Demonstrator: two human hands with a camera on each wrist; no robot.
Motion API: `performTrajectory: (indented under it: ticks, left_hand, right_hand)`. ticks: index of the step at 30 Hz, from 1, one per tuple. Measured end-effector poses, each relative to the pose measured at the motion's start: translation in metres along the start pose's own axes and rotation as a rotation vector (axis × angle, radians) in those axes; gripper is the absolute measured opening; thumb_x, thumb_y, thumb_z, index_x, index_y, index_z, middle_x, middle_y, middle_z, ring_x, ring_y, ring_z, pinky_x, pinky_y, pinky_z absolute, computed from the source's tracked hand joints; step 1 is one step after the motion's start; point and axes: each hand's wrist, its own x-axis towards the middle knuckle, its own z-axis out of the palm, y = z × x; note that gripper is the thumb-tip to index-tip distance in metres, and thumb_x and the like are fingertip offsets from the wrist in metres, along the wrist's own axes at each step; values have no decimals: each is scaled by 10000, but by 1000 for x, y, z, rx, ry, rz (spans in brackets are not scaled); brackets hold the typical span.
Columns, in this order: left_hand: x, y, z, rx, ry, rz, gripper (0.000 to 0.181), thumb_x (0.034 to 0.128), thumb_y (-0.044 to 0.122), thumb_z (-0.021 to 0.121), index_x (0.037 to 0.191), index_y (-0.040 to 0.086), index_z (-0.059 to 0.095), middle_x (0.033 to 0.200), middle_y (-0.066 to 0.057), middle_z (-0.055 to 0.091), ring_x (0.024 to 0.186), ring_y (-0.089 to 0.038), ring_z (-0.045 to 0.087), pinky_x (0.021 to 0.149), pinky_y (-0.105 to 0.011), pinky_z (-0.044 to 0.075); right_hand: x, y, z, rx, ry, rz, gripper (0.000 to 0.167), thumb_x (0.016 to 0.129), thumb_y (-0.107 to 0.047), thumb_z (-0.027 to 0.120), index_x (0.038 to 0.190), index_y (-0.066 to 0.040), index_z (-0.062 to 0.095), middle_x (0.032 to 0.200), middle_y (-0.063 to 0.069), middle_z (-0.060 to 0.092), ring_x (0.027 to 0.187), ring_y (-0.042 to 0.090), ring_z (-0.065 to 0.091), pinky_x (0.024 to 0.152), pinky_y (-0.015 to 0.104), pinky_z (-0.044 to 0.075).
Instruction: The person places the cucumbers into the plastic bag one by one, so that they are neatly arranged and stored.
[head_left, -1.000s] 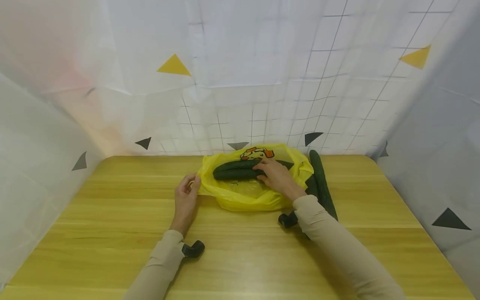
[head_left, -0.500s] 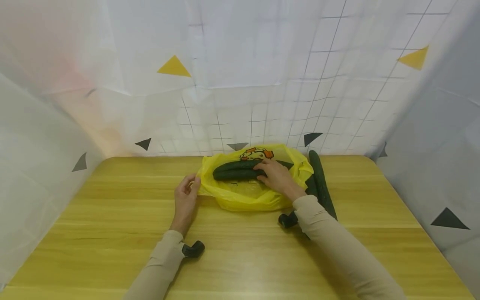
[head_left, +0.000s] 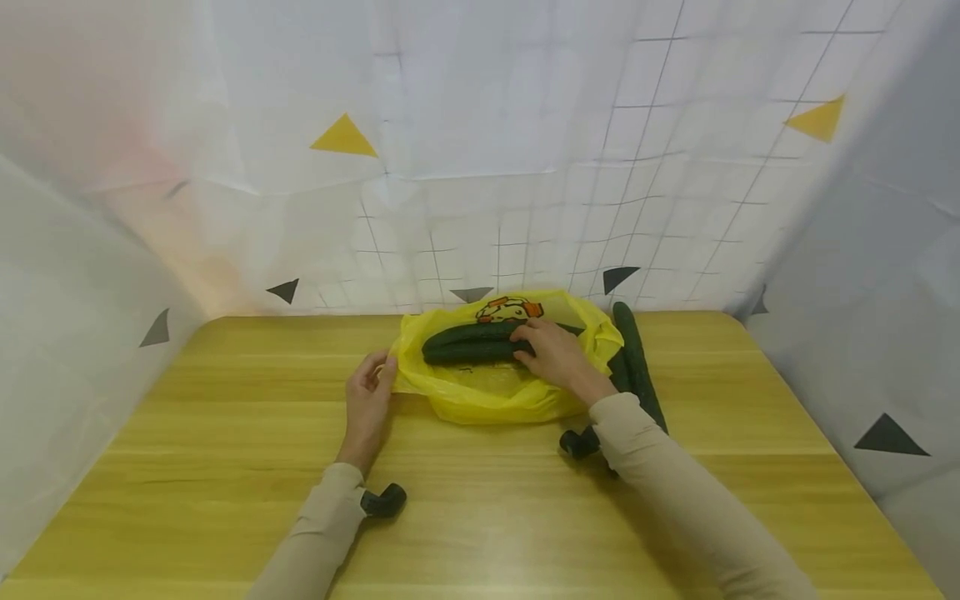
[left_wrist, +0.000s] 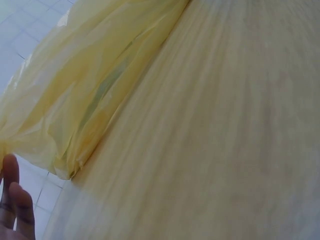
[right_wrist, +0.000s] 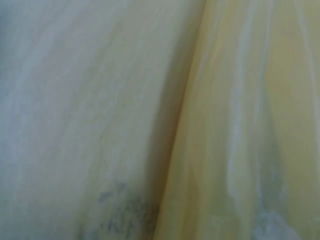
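Note:
A yellow plastic bag (head_left: 487,410) lies on the table with its mouth spread wide. Two dark green cucumbers rest side by side in it, the nearer cucumber (head_left: 457,353) in front of the farther cucumber (head_left: 465,333). My left hand (head_left: 366,412) pinches the bag's left rim between thumb and fingers; in the left wrist view its fingers (left_wrist: 22,212) show beside the stretched film. Reaching in from the right, my right hand (head_left: 557,354) has its curled fingers and thumb about the nearer cucumber. The right wrist view shows only blurred yellow film (right_wrist: 240,125) and tabletop.
Right of the bag, a long cucumber (head_left: 639,362) lies on the wooden table (head_left: 480,525), with another cucumber (head_left: 620,373) partly hidden beside it. White sheeting (head_left: 480,233) with grid lines and triangles stands behind the table.
The head view has shifted slightly. My right hand sits a touch farther right along the cucumber than before; the left hand keeps its place on the rim.

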Motion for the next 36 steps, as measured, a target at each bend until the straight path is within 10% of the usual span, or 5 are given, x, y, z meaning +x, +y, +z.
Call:
performTrajectory:
  ticks: [28,36]
  left_hand:
    - [-2,0,-1,-27,-6,-9,281,960,217,557,1150,23,629,1150,-47,622,1036,-70,550,876,-153,440]
    - [10,-27,-3,-55,1,6,282,941,276,582,1127,73,647,1148,-43,626,1040,-96,551,874,-167,442]
  right_hand:
    - [-37,-1,-25,208,141,-16,224,917,-206,623,1113,-103,659,1058,20,631,931,172,637,792,376,527]
    - [-46,5,-30,209,175,-25,214,906,-148,618,1112,-103,658,1077,24,625,948,182,637,781,380,531]
